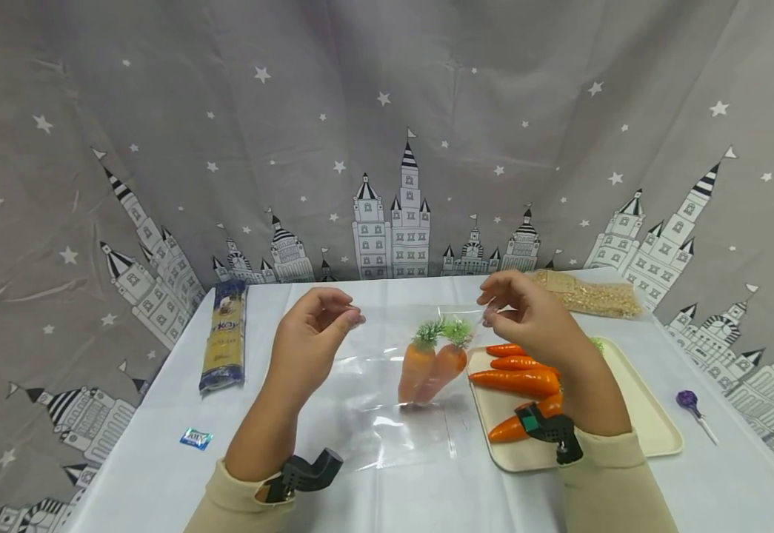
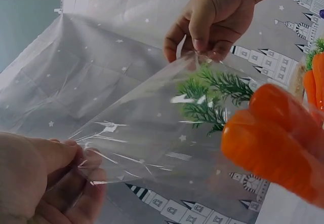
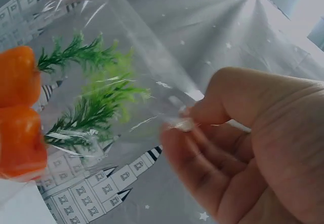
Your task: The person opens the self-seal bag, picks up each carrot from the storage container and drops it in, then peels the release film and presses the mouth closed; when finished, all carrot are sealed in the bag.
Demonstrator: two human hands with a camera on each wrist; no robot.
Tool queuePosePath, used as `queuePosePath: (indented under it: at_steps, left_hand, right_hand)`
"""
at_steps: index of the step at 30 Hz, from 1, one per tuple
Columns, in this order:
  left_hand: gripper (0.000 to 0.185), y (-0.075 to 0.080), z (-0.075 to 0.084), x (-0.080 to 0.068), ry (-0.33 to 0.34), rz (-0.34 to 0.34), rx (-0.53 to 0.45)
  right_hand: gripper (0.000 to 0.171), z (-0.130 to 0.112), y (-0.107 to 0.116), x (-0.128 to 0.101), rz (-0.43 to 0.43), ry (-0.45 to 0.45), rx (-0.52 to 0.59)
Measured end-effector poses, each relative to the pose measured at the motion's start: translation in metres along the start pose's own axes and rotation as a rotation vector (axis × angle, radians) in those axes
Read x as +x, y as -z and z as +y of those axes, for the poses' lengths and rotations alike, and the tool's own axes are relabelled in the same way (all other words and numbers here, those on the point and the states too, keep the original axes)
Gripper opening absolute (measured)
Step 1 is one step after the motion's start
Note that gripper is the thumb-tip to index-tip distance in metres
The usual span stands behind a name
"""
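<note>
Raised left hand (image 1: 312, 337), right hand (image 1: 526, 320), pinching clear bag (image 1: 393, 400) top

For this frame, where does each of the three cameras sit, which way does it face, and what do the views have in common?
Head: worn on the head, looking forward and down at the table; shows both forearms, the left hand and the right hand.
Left wrist: behind the left hand, facing across the clear plastic bag to the right hand.
Right wrist: behind the right hand, facing the bag's opening.
Shared: all three show the bag and its two toy carrots.
</note>
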State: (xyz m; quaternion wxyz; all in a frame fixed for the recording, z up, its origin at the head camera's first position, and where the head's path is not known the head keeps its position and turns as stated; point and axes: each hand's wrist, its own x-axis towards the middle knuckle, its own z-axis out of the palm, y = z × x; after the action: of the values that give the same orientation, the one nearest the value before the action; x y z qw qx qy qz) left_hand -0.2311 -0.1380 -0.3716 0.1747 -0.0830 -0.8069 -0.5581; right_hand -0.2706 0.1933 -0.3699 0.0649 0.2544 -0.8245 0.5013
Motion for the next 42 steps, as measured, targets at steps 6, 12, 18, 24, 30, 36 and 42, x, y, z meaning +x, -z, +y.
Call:
queuePosePath:
  at_steps: [6,12,18,24,30,36,42]
  left_hand:
    - [0.017,-0.002,0.002,-0.003,-0.015,-0.027,0.010]
    - [0.015,-0.005,0.004,-0.002,-0.069,-0.027,0.013]
    - [0.015,-0.005,0.005,-0.003,-0.066,-0.023,0.013]
    - [0.016,-0.001,0.004,-0.004,-0.076,-0.024,0.028]
    - [0.019,0.003,0.003,-0.005,-0.110,-0.046,0.044]
    - [0.018,0.004,0.004,-0.005,-0.141,-0.057,0.060]
    - [0.017,0.008,0.007,-0.006,-0.140,-0.046,0.085]
  right_hand:
    - [0.043,-0.004,-0.006,0.000,-0.128,-0.065,-0.042]
    - [0.046,-0.018,-0.007,-0.006,-0.121,-0.013,-0.178]
    - [0.045,-0.053,-0.029,-0.005,-0.079,0.036,-0.350]
    - [0.044,-0.086,-0.072,0.024,-0.134,0.094,-0.467]
    - [0.035,-0.095,-0.094,0.046,-0.216,0.103,-0.423]
    - [0.010,-0.095,-0.096,0.053,-0.245,0.092,-0.418]
    - [0.010,-0.091,-0.090,0.056,-0.250,0.113,-0.463]
